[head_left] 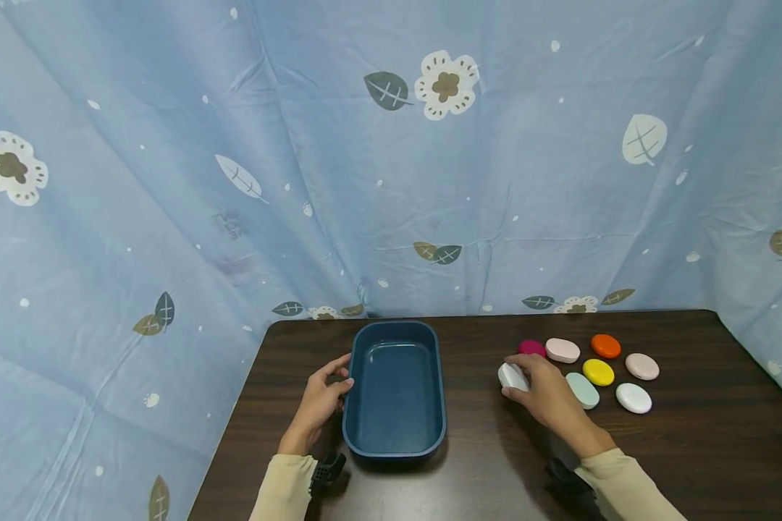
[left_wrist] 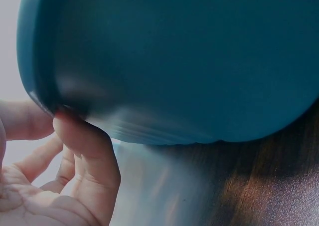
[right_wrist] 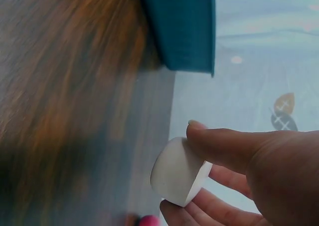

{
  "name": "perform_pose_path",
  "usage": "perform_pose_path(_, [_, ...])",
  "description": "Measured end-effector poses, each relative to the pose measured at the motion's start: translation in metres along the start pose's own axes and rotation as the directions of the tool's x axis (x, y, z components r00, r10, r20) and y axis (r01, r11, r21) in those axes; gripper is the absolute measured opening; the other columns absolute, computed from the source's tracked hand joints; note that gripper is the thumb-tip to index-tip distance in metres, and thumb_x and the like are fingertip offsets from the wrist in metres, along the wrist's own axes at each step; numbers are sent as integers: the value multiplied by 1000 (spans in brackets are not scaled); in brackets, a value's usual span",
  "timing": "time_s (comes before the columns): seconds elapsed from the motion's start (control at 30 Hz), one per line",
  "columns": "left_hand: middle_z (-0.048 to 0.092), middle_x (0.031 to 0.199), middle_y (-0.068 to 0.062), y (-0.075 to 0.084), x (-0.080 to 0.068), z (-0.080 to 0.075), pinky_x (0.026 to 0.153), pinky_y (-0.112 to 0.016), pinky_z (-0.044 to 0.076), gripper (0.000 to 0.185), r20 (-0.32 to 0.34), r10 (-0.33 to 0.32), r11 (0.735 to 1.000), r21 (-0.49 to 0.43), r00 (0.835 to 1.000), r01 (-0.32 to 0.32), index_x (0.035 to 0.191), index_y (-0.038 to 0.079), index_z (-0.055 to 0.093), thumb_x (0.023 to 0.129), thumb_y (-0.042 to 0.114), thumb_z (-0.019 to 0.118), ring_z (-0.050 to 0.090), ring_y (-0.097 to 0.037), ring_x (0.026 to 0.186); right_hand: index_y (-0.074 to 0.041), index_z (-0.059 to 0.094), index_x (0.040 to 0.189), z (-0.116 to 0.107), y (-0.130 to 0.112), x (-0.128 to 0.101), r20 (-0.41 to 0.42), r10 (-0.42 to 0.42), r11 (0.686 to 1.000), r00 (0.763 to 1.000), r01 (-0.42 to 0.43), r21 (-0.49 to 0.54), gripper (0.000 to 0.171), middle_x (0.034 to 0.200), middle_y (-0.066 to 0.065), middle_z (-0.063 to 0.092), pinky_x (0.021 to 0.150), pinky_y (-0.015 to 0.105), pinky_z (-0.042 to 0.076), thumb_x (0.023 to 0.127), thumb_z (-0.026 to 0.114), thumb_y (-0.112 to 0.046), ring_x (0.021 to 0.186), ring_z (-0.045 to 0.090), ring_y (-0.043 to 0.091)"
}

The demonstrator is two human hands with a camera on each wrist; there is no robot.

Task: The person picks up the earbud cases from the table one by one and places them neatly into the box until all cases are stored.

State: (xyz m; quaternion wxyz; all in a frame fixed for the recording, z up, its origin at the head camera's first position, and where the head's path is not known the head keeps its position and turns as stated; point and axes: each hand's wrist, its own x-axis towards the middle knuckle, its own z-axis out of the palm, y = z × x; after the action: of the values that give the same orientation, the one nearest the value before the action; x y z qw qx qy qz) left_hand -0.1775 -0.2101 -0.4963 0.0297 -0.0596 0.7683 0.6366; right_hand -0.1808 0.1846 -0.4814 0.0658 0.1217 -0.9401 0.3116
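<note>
The left hand (head_left: 322, 396) is gripping the tray (head_left: 396, 391) by its left side, the tray standing on the table (head_left: 478, 463). The right hand (head_left: 550, 394) is pinching a white bar (head_left: 513, 377) between thumb and fingers, right of the tray, while seven other bars (head_left: 598, 373) are lying near that hand.

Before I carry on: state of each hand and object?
Blue tray: upright, empty.
Left hand: holding tray edge.
White piece: pinched, tilted.
Right hand: pinching white piece.
Magenta piece: partly hidden.
Orange piece: lying flat.
Yellow piece: lying flat.
Mint piece: lying flat.
Far pink piece: lying flat.
Near pink piece: lying flat.
Loose white piece: lying flat.
</note>
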Motion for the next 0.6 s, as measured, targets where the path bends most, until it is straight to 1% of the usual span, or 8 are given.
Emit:
perform_pose_path(0.07, [52, 114, -11, 0, 0, 0, 57, -30, 42, 50, 1, 0, 1000, 0, 1000, 0, 152, 2, 55, 102, 0, 61, 45, -15, 68, 6, 69, 124, -1, -4, 2, 10, 9, 1000, 1000, -9, 11, 50, 120, 25, 69, 89, 58, 55, 80, 91, -6, 103, 67, 38])
perform_pose_path(0.23, [51, 114, -10, -1, 1, 0, 57, -30, 41, 50, 4, -3, 1000, -9, 1000, 3, 152, 2, 55, 102, 0, 61, 44, -16, 68, 6, 69, 127, -2, -15, 7, 25, 26, 999, 999, -28, 42, 51, 118, 23, 69, 86, 57, 57, 82, 90, -6, 99, 68, 35])
perform_pose_path(0.4, [51, 113, -10, -1, 1, 1, 57, -31, 41, 50, 2, -5, 1000, -20, 1000, 5, 152, 2, 55, 102, 0, 61, 43, -16, 69, 7, 68, 128, 1, -28, 12, -13, -7, 995, 1000, 9, 102, 51, 116, 23, 68, 87, 55, 60, 82, 89, -3, 98, 68, 34])
perform_pose_path(0.6, [51, 114, -10, -2, 0, 1, 57, -30, 41, 50, -5, -6, 1000, -28, 1000, 6, 152, 2, 55, 102, 0, 61, 45, -16, 70, 6, 68, 129, 8, -45, 19, -59, -38, 990, 998, 45, 135, 52, 118, 24, 67, 84, 51, 61, 82, 90, -5, 100, 67, 35])
